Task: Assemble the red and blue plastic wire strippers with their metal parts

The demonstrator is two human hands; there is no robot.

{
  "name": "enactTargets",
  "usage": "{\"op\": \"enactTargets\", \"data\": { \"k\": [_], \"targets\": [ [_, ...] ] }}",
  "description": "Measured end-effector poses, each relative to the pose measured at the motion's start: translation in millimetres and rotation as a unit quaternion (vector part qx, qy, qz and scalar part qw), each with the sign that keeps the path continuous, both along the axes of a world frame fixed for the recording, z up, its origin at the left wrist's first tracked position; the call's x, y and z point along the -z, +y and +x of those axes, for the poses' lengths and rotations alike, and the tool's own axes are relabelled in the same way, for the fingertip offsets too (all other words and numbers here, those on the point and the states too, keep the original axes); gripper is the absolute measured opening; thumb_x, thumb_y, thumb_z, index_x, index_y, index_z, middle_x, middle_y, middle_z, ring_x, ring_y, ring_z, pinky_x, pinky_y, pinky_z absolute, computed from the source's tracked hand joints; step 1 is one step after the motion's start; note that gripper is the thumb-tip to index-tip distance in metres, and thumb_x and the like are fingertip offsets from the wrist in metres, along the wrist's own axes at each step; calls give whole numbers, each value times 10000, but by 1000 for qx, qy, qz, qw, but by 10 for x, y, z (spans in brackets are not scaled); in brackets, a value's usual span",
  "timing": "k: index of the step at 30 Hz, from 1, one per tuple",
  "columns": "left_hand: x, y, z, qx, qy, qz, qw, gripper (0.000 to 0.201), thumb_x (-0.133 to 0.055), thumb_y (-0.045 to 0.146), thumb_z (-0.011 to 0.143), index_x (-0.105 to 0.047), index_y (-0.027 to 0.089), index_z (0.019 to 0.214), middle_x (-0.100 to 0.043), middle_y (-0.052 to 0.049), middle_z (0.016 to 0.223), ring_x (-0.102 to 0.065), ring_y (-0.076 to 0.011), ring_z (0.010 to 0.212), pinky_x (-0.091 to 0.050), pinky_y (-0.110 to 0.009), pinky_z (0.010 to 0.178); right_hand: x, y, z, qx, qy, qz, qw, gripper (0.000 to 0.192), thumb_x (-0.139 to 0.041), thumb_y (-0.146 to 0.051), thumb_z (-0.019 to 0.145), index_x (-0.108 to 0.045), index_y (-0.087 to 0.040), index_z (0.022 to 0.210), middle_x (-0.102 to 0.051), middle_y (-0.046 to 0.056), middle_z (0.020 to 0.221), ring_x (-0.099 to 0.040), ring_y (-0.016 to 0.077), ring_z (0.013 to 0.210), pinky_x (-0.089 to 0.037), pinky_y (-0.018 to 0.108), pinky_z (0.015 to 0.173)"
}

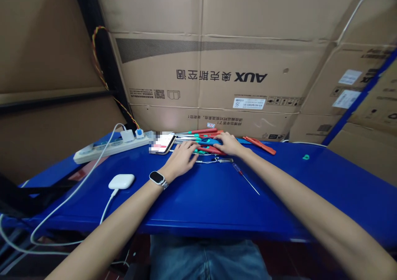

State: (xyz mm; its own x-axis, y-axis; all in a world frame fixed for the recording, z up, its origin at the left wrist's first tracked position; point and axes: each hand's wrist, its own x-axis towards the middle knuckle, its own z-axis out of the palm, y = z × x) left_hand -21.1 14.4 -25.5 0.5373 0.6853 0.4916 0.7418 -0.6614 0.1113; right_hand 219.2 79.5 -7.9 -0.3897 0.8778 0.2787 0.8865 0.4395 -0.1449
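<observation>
Both my arms reach across a blue table (201, 197). My left hand (181, 159), with a smartwatch (158, 178) on its wrist, lies palm down with fingers spread on a pile of screwdrivers (203, 136) with red and teal handles. My right hand (228, 142) rests on the same pile from the right, fingers over a red handle. Whether either hand grips a tool is not visible. A thin clear-handled screwdriver (245, 177) lies loose in front of my right wrist.
A phone (163, 143) lies left of the pile. A white power strip (108, 147) with plugs, a white earbud case (121, 181) on a cable, a red tool (259, 144) and a small teal piece (306, 157) sit on the table. Cardboard boxes (217, 77) stand behind.
</observation>
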Motion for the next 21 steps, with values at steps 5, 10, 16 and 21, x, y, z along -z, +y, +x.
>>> {"op": "enactTargets", "data": {
  "k": [5,10,16,21],
  "targets": [
    [32,61,53,-9,48,-21,999,333,-415,219,975,-568,218,1272,-547,-92,1372,-492,-286,1243,-419,-440,976,31,-72,-6,7,5,14,1000,433,-547,-439,916,-597,-255,1306,-603,136,1230,-493,326,1164,-373,496,942],
    [45,93,56,-33,70,-32,996,341,-398,238,985,-569,207,1278,-535,-96,1392,-495,-284,1258,-433,-447,982,76,-202,42,-63,-25,75,995,411,-632,-471,859,-632,-237,1197,-596,121,1212,-504,305,1124,-341,457,932],
    [42,63,-11,-44,61,-35,997,350,-394,298,987,-572,208,1274,-523,-92,1403,-485,-278,1278,-421,-458,1022,137,-137,94,-81,-44,128,987,142,-590,-314,911,-663,-192,916,-627,85,1054,-534,244,1004,-322,372,843],
    [40,93,-30,-54,69,-54,995,355,-394,311,985,-585,200,1263,-537,-91,1394,-488,-286,1280,-417,-464,1036,159,-53,86,-45,-38,159,986,134,-557,-273,918,-659,-198,872,-615,81,1008,-505,249,992,-306,363,805]
  ]
}}
